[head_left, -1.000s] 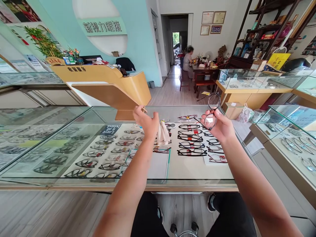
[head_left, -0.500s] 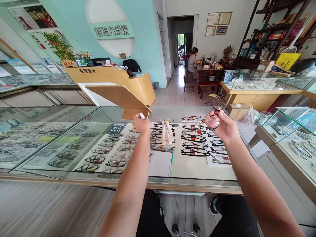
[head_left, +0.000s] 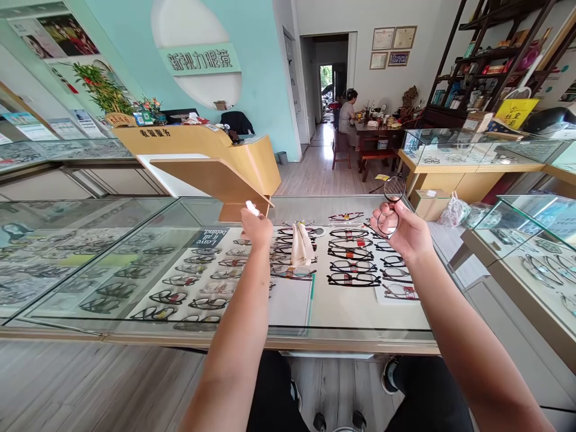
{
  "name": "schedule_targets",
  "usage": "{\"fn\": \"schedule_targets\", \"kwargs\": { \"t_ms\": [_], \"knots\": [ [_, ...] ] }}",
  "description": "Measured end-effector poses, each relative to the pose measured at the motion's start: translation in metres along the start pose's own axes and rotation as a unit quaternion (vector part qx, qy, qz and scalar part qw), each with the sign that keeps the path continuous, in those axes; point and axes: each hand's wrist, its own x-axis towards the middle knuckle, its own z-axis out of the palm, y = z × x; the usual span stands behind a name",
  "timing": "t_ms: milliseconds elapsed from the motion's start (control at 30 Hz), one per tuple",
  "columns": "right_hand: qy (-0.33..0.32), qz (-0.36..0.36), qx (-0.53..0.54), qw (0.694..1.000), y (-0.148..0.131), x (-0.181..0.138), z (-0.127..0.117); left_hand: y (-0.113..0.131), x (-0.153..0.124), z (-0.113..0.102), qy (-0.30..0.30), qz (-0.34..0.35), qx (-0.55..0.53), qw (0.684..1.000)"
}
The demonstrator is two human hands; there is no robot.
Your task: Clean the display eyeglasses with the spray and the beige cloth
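Note:
My left hand [head_left: 257, 228] is closed around a small white object [head_left: 252, 208]; only its top end shows, so I cannot tell its kind. Held up over the far right of the glass counter, a pair of dark round-rimmed eyeglasses [head_left: 394, 188] is gripped by the fingers of my right hand [head_left: 411, 233]. One lens stands above the other, with the frame turned nearly upright. Between my hands, a folded pale cloth [head_left: 302, 245] rests on the counter among rows of eyeglasses. Closest to my right hand is a column of dark-framed eyeglasses [head_left: 353, 266].
A wooden stand [head_left: 211, 180] rises at the counter's back edge beyond my left hand. More eyeglasses lie inside the glass case [head_left: 90, 264] on the left. Another glass showcase [head_left: 535, 252] stands to the right. Far off, a person [head_left: 347, 117] sits by a table.
The view has shifted slightly. My left hand has turned a little, showing more of the white object. My right hand keeps the eyeglasses raised in nearly the same pose.

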Motion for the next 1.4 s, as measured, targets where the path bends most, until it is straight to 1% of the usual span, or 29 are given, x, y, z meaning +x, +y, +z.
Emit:
{"fn": "schedule_targets", "kwargs": {
  "t_ms": [67, 100, 133, 200, 267, 333, 433, 567, 633, 700, 800, 867, 900, 967, 1033, 1100, 1167, 1233, 1400],
  "knots": [
    [-0.003, -0.001, 0.001, 1.0, 0.0, 0.0, 0.001, 0.009, -0.005, 0.0, -0.012, 0.062, -0.044, 0.997],
    [-0.004, -0.002, 0.002, 1.0, 0.0, 0.0, 0.002, 0.013, -0.009, 0.001, -0.034, 0.093, -0.082, 0.992],
    [-0.005, -0.002, 0.001, 1.0, 0.0, 0.0, 0.003, 0.018, -0.014, 0.002, -0.067, 0.117, -0.129, 0.982],
    [-0.005, -0.005, -0.011, 1.0, 0.001, -0.001, 0.005, 0.027, -0.026, 0.006, -0.164, 0.137, -0.238, 0.948],
    [-0.001, -0.017, -0.039, 0.999, 0.002, -0.001, 0.008, 0.037, -0.043, 0.009, -0.259, 0.13, -0.315, 0.904],
    [0.002, -0.037, -0.073, 0.997, 0.004, -0.002, 0.01, 0.046, -0.062, 0.009, -0.313, 0.132, -0.35, 0.873],
    [0.0, -0.062, -0.104, 0.993, 0.009, -0.003, 0.012, 0.058, -0.087, 0.005, -0.401, 0.124, -0.367, 0.83],
    [-0.01, -0.065, -0.13, 0.989, 0.019, -0.004, 0.015, 0.068, -0.107, -0.002, -0.488, 0.072, -0.411, 0.767],
    [-0.017, -0.057, -0.152, 0.986, 0.025, -0.005, 0.018, 0.071, -0.111, -0.006, -0.514, 0.052, -0.408, 0.753],
    [-0.022, -0.046, -0.169, 0.984, 0.03, -0.006, 0.021, 0.073, -0.113, -0.008, -0.524, 0.046, -0.383, 0.759],
    [-0.024, -0.024, -0.171, 0.985, 0.038, -0.008, 0.025, 0.074, -0.116, -0.007, -0.526, 0.053, -0.364, 0.767],
    [-0.029, -0.012, -0.169, 0.985, 0.044, -0.009, 0.027, 0.072, -0.118, -0.003, -0.517, 0.071, -0.375, 0.766],
    [-0.031, -0.007, -0.17, 0.985, 0.047, -0.009, 0.027, 0.071, -0.119, 0.0, -0.505, 0.089, -0.376, 0.772],
    [-0.038, 0.003, -0.175, 0.984, 0.053, -0.01, 0.028, 0.068, -0.121, 0.004, -0.457, 0.139, -0.35, 0.806],
    [-0.045, 0.012, -0.182, 0.982, 0.059, -0.011, 0.028, 0.064, -0.123, 0.007, -0.401, 0.196, -0.288, 0.847],
    [-0.051, 0.017, -0.187, 0.981, 0.064, -0.012, 0.028, 0.062, -0.125, 0.007, -0.359, 0.24, -0.232, 0.872],
    [-0.055, 0.023, -0.187, 0.981, 0.067, -0.013, 0.029, 0.062, -0.127, 0.007, -0.339, 0.271, -0.203, 0.878],
    [-0.059, 0.029, -0.183, 0.981, 0.068, -0.014, 0.029, 0.061, -0.128, 0.007, -0.333, 0.289, -0.193, 0.877],
    [-0.067, 0.033, -0.165, 0.983, 0.065, -0.014, 0.03, 0.06, -0.128, 0.005, -0.345, 0.275, -0.205, 0.874]
  ]
}}
